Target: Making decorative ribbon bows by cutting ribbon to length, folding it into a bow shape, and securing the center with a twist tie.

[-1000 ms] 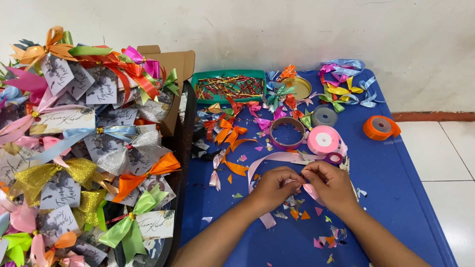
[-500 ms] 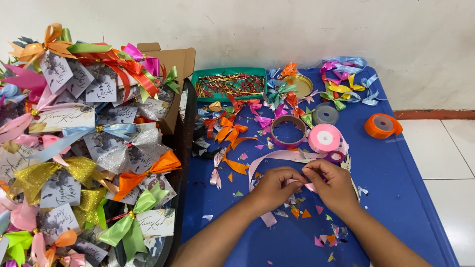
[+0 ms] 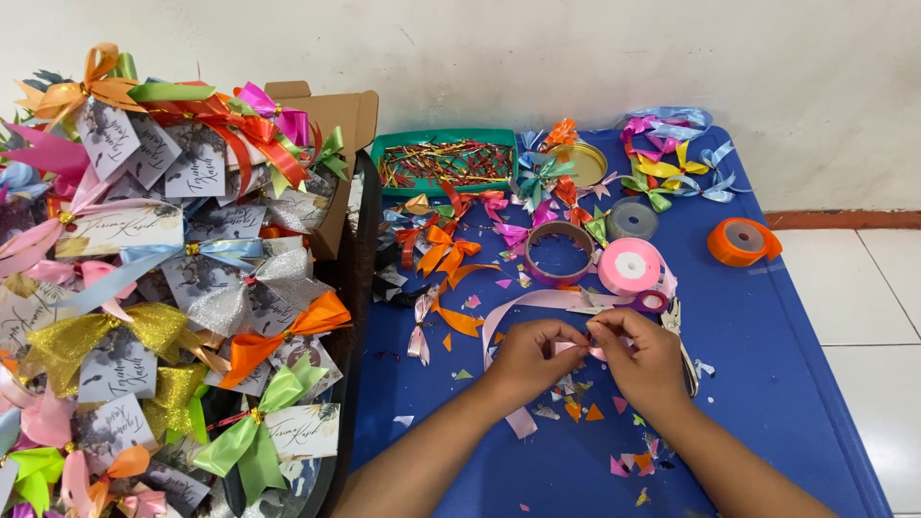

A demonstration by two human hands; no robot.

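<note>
Both grips — left hand (image 3: pixel 531 357), right hand (image 3: pixel 641 357) — pinch pink ribbon (image 3: pixel 537 300), long axis left-right.

Bright, even light fills the room. Shadows stay soft and faint. Everything looks sharp, with slight stretching toward the edges.

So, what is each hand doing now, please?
Left hand: closed, pinching the pink ribbon.
Right hand: closed, pinching the same ribbon.

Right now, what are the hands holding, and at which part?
Both the left hand and the right hand pinch a pink ribbon between their fingers, at a short stretch held between the two hands above the blue table.
</note>
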